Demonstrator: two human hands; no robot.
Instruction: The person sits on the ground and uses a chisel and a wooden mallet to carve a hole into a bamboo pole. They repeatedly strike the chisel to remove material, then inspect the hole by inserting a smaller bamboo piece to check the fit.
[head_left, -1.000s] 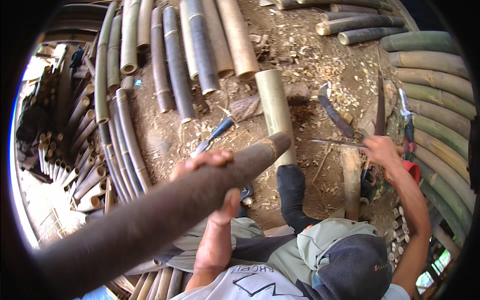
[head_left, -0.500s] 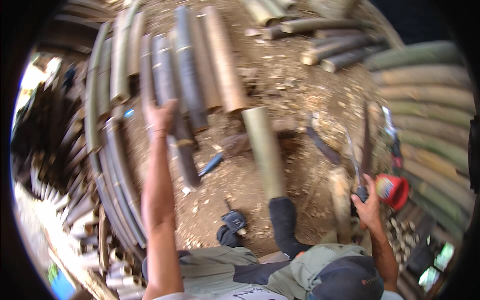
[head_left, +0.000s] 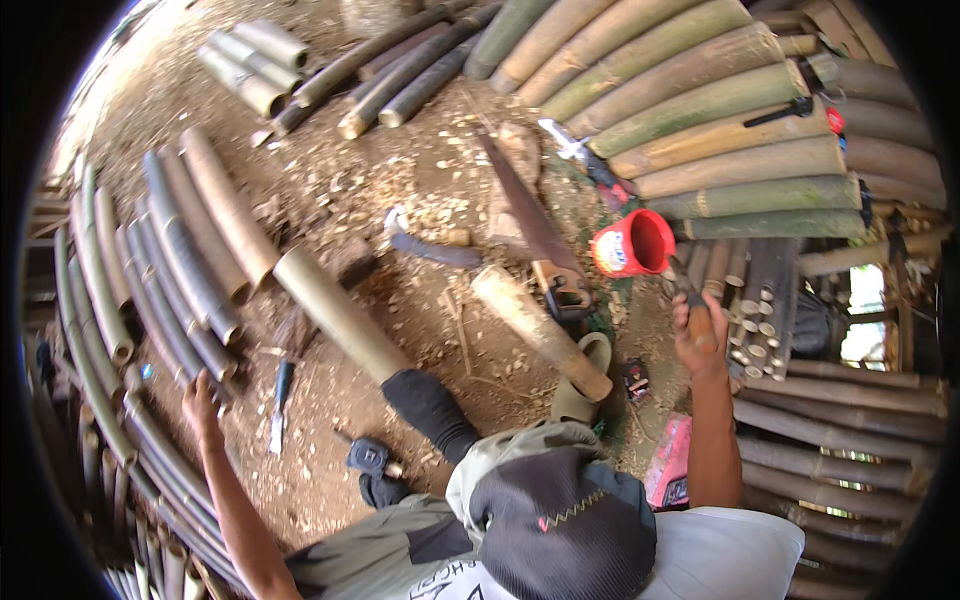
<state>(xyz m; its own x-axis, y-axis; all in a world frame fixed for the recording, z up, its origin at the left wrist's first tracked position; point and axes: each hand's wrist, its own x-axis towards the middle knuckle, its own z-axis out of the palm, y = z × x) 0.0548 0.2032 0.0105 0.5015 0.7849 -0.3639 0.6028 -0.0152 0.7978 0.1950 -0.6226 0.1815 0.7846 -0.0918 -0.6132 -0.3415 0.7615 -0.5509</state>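
At the left, my left hand point(head_left: 203, 403) closes around the near end of a slim dark bamboo pole point(head_left: 150, 300) that lies among others. My right hand point(head_left: 702, 325) grips the brown wooden handle of a tool at the right; its dark front part point(head_left: 681, 275) points to the rim of a red bucket point(head_left: 652, 243), and I cannot make out its exact kind. A thick pale green bamboo length point(head_left: 340, 315) lies between my hands, its near end at a dark sleeve point(head_left: 430, 408) by my leg.
A handsaw point(head_left: 520, 205) lies left of the bucket, near a pale wood billet point(head_left: 540, 330). A blue-handled chisel point(head_left: 282, 400) and a dark tool point(head_left: 370, 458) rest on the chip-strewn ground point(head_left: 400, 300). Thick bamboo poles point(head_left: 700, 120) are stacked at the upper right.
My view has swung to the right. My right hand has come to the red bucket; the long thin blade seen in it earlier no longer shows. My left hand remains at the bamboo pole.
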